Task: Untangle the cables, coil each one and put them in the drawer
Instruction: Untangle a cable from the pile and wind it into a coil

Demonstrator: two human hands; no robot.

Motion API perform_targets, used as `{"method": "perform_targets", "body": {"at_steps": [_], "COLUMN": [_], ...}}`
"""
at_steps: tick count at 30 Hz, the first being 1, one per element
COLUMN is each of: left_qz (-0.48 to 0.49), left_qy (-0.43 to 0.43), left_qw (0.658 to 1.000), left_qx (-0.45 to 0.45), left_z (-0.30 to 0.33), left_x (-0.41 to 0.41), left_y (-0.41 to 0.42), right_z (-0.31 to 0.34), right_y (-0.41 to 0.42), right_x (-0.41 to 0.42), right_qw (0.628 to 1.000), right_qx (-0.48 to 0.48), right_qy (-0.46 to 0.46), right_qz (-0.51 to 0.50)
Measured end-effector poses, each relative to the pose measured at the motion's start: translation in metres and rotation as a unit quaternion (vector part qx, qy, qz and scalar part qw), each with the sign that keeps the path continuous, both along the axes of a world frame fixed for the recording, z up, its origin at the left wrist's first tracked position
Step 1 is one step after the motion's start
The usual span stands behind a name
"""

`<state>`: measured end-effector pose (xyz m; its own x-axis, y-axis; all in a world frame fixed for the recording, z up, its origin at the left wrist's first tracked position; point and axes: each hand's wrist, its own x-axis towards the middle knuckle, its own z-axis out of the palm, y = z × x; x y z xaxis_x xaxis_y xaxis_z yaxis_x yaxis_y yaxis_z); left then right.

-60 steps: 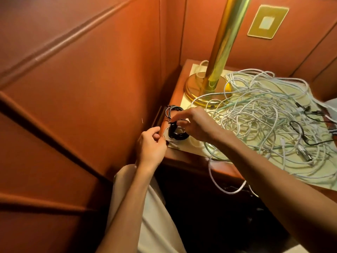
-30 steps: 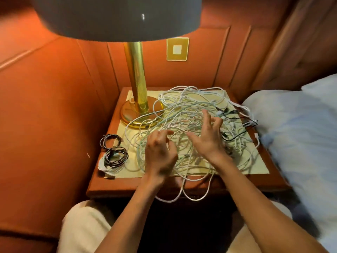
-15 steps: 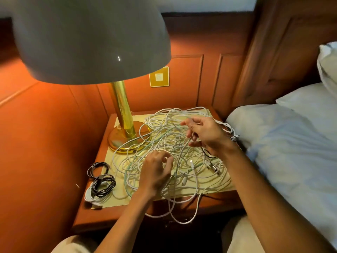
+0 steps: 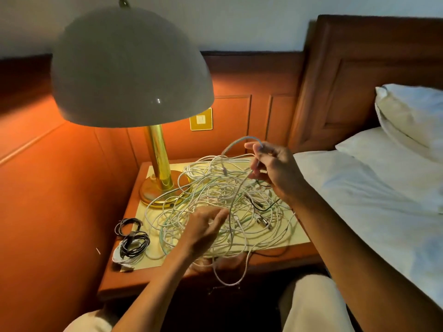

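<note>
Still untangling: right hand (image 4: pixel 275 168) fingers pinch one white cable (image 4: pixel 239 142), lifted above the tangle (image 4: pixel 215 200) on the desk (image 4: pixel 275 259). Left hand (image 4: pixel 203 228) lies relaxed on the tangle, gripping nothing. Next: trace it free, then coil.

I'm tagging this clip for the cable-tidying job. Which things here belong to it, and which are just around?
Job: tangled white cables; lifted cable loop pinched by right hand; left hand on the pile; coiled black cables.
Just around: lamp; nightstand; wall plate; pillows; bed.
</note>
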<state>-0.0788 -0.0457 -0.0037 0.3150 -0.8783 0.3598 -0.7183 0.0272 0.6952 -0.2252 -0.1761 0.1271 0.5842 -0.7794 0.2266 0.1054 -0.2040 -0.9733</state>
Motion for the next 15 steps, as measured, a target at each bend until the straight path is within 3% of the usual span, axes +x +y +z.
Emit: {"method": "perform_targets", "body": {"at_steps": [2, 6, 8, 12, 15], "left_qz": [-0.013, 0.089, 0.095, 0.095, 0.108], "left_qy": [-0.072, -0.159, -0.193, -0.225, -0.218], "left_qw": [0.997, 0.981, 0.976, 0.967, 0.969], "left_qx": [0.008, -0.070, -0.029, 0.068, 0.036], "left_z": [-0.008, -0.028, -0.043, -0.074, -0.076], "left_x": [0.004, 0.006, -0.001, -0.008, -0.008], "left_y": [0.020, 0.065, 0.083, 0.099, 0.098], "right_z": [-0.013, -0.043, -0.061, -0.094, -0.101], "right_y": [0.004, 0.009, 0.011, 0.032, 0.055], "right_x": [-0.009, -0.016, -0.013, -0.008, -0.014], "right_qw": [0.999, 0.994, 0.985, 0.925, 0.892], "right_qx": [0.000, -0.004, -0.008, -0.099, -0.155], "right_qy": [0.019, 0.104, 0.171, 0.357, 0.413], "right_qz": [-0.034, -0.038, -0.018, -0.080, -0.099]}}
